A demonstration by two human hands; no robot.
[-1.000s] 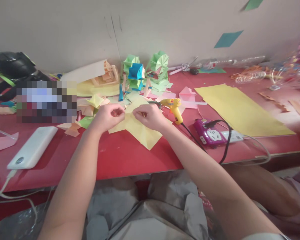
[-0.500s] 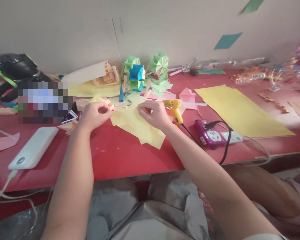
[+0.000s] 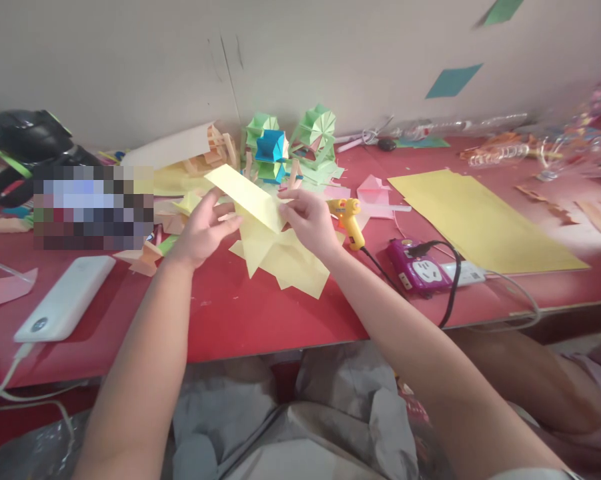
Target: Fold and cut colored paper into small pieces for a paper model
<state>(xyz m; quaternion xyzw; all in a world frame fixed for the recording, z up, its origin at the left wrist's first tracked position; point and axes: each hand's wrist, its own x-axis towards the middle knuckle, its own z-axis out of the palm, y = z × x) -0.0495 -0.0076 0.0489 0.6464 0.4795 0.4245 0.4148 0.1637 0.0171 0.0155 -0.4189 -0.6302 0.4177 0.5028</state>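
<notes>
A folded piece of pale yellow paper (image 3: 245, 195) is lifted at a slant above the table. My right hand (image 3: 307, 220) pinches its right end between thumb and fingers. My left hand (image 3: 204, 230) is beside its left part, thumb and fingers spread apart; whether a fingertip touches the paper's underside I cannot tell. Below lie more yellow paper sheets (image 3: 300, 263), creased and overlapping. Just right of my right hand rests a yellow glue gun (image 3: 347, 217), its black cord running toward a purple power strip (image 3: 420, 267).
Green and blue folded paper shapes (image 3: 273, 147) stand near the wall. A large yellow sheet (image 3: 480, 220) lies at the right, and a white power bank (image 3: 66, 297) with a cable at the left. Another person's leg (image 3: 525, 380) shows at lower right, below the table edge.
The folded yellow paper has come up off the pile in my right hand. My left hand has shifted right and opened its fingers.
</notes>
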